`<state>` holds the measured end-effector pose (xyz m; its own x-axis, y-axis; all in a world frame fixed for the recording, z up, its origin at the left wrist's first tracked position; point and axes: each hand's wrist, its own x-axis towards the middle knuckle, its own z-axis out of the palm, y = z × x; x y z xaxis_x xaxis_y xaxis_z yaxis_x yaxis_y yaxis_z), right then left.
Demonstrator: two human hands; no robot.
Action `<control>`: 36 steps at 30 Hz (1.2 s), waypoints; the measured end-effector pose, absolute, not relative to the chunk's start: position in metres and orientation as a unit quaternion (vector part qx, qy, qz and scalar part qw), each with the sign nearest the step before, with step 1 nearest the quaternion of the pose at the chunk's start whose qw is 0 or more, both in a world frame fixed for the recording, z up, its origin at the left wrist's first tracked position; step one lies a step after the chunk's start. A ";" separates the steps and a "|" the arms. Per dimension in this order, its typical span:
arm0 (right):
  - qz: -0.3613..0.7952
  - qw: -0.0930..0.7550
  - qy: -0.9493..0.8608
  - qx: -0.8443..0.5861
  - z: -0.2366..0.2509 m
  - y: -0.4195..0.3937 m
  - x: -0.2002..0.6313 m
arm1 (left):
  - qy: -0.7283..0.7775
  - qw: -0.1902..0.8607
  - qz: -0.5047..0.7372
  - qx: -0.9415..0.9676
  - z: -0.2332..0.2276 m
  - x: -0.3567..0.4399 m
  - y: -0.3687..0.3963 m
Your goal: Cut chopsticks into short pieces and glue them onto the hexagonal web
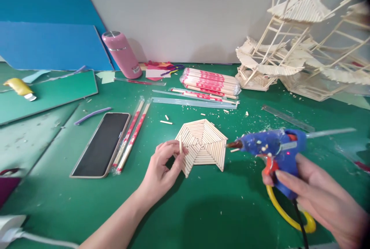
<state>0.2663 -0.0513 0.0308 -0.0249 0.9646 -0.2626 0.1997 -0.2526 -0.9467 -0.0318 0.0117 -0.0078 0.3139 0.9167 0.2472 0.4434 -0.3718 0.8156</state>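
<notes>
My left hand (164, 168) pinches a short wooden stick (180, 145) upright, right beside the left edge of a fan-shaped panel of glued sticks (204, 145) lying on the green mat (202, 210). My right hand (315, 195) grips a blue hot glue gun (274, 147) with an orange trigger. Its brown nozzle (232, 145) points left, close to the panel's right edge. A clear glue rod sticks out of the gun's back.
A phone (101, 145) and wrapped chopsticks (131, 137) lie to the left. A pack of chopsticks (209, 81) and a pink bottle (123, 54) stand further back. Stick-built pagoda models (291, 44) fill the back right. A clear ruler (286, 118) lies near them.
</notes>
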 end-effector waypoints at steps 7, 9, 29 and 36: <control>0.432 0.224 -0.624 -0.611 0.019 -0.068 0.247 | 0.468 0.334 0.357 0.736 -0.011 -0.032 0.012; 0.373 0.211 -0.656 -0.621 0.019 -0.071 0.241 | 0.468 0.335 0.356 0.736 -0.012 -0.032 0.012; 0.265 0.203 -0.720 -0.608 0.008 -0.077 0.212 | 0.476 0.335 0.365 0.727 -0.009 -0.029 0.012; 0.290 0.200 -0.702 -0.619 0.002 -0.080 0.211 | 0.474 0.339 0.370 0.723 -0.010 -0.029 0.012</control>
<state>0.2108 -0.0796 0.0017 -0.1533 0.9851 -0.0781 0.7537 0.0654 -0.6540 -0.0294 0.0123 -0.0097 0.2766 0.9368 0.2143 0.4350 -0.3209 0.8413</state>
